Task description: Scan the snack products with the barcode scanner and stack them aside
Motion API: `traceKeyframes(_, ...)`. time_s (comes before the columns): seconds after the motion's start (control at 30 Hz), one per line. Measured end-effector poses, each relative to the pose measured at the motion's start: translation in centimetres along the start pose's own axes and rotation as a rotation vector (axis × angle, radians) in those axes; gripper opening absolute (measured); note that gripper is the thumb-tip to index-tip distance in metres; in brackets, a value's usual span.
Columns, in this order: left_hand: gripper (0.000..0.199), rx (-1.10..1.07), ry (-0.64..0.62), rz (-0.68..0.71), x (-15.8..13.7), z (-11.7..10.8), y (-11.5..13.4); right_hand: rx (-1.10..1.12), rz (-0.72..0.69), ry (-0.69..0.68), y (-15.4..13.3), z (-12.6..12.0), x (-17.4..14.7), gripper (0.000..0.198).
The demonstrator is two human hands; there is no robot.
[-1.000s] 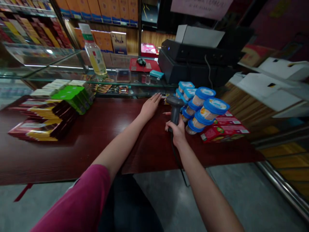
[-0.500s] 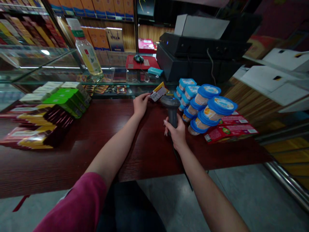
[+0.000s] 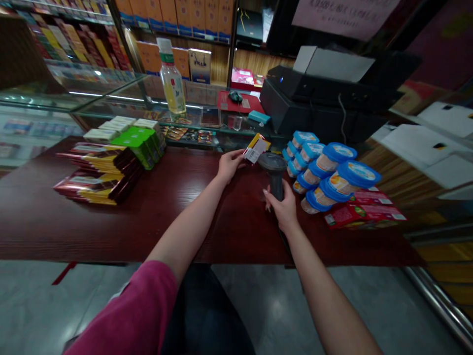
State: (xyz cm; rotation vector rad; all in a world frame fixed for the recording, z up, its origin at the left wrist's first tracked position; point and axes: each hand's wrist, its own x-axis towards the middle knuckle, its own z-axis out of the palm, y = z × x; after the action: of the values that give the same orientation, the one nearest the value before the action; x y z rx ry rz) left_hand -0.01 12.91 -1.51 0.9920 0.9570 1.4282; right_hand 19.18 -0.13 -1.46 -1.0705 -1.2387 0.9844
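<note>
My left hand pinches the end of a small yellow and dark red packet, held tilted with its white barcode label facing me. My right hand is wrapped round the handle of a dark grey barcode scanner. The scanner's head sits just right of the packet, apart from it or nearly touching; I cannot tell which. A cable runs down from the handle. To the left lie stacks of similar red and yellow packets, with green boxes behind them.
Blue-lidded tubs stand stacked close to the right of the scanner, with red boxes beside them. Behind the brown counter are a glass case, a bottle, a mouse and a black machine.
My view has shifted, so everything on the counter appears further right. Both hands still hold the packet and the scanner, close together as before.
</note>
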Motion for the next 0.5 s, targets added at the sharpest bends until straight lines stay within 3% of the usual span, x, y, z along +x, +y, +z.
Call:
traceKeyframes(0.1,0.037,-0.024,-0.061,-0.029,-2.4,-1.2,0.4,-0.05,-0.056,0.065,-0.6,0.6,-0.6,0.038)
traceKeyframes(0.23,0.034,0.053,-0.097,-0.019,-6.3,-3.8,1.6,0.046,0.015,-0.014,-2.1,2.6,-2.1,0.033)
traceKeyframes(0.37,0.026,0.453,0.015,0.292,-11.0,-8.3,4.7,0.221,0.075,-0.041,-3.4,6.9,-4.2,0.03)
traceKeyframes(0.5,0.024,0.807,0.163,0.613,-16.4,-14.7,9.0,0.328,0.124,-0.093,-3.8,12.5,-6.3,0.029)
